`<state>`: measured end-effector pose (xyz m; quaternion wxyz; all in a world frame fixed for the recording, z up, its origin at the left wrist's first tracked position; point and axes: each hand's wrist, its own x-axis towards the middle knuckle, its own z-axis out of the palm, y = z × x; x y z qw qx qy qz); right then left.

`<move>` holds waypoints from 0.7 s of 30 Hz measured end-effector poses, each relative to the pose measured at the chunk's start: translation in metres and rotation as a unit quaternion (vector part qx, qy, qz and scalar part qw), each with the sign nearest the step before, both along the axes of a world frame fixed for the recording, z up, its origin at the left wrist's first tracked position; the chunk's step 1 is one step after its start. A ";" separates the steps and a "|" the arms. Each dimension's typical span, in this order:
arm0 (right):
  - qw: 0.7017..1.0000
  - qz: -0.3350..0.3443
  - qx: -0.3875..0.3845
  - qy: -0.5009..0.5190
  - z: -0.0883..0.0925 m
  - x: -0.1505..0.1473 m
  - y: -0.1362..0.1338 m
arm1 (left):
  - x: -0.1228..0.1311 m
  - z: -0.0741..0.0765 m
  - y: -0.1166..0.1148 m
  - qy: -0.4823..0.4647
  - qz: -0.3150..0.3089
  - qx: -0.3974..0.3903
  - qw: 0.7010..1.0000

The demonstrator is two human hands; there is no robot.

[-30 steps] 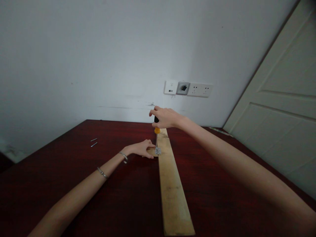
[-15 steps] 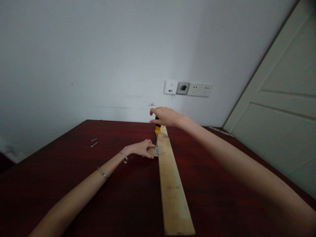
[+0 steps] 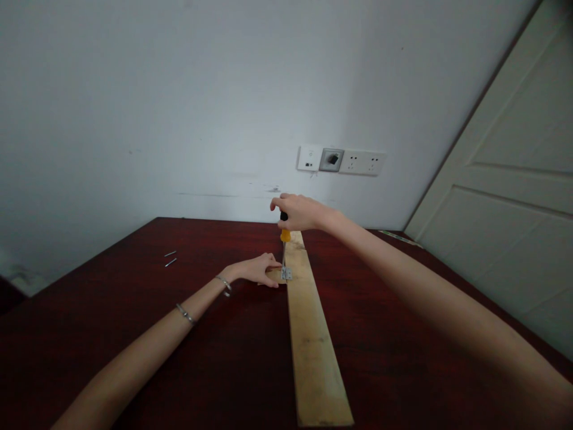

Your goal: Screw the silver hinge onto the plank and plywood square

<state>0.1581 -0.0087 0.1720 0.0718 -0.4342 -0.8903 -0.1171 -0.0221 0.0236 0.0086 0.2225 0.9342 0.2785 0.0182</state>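
Observation:
My right hand (image 3: 301, 211) is closed round the black and yellow handle of a screwdriver (image 3: 285, 235), held upright. Its thin shaft runs down to a small metal hinge (image 3: 286, 273). The hinge bridges a long pale wooden board (image 3: 313, 334) and a smaller wooden piece (image 3: 276, 276) on the board's left side. With thumb and fingers, my left hand (image 3: 257, 269) grips that small piece from the left, fingertips close to the hinge. Whether a screw sits under the screwdriver tip is too small to tell.
Two thin metal pieces, perhaps screws (image 3: 171, 261), lie on the dark red table (image 3: 201, 358) to the left. A flat patterned strip (image 3: 400, 239) rests at the far right edge. Behind are a white wall with sockets (image 3: 362, 162) and a panelled door (image 3: 514, 179).
The fingers of my right hand have shifted slightly on the screwdriver handle, the thumb now nearer to it. My left hand, the board and the hinge look unmoved.

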 end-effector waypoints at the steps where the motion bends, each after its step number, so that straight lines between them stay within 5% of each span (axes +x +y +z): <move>1: 1.000 -0.004 0.005 -0.002 0.000 0.000 -0.001 | 0.000 0.000 0.000 -0.001 0.000 -0.001 1.000; 21: 0.999 -0.003 0.000 0.041 -0.005 0.001 -0.001 | 0.000 -0.002 0.002 -0.001 -0.004 0.003 1.000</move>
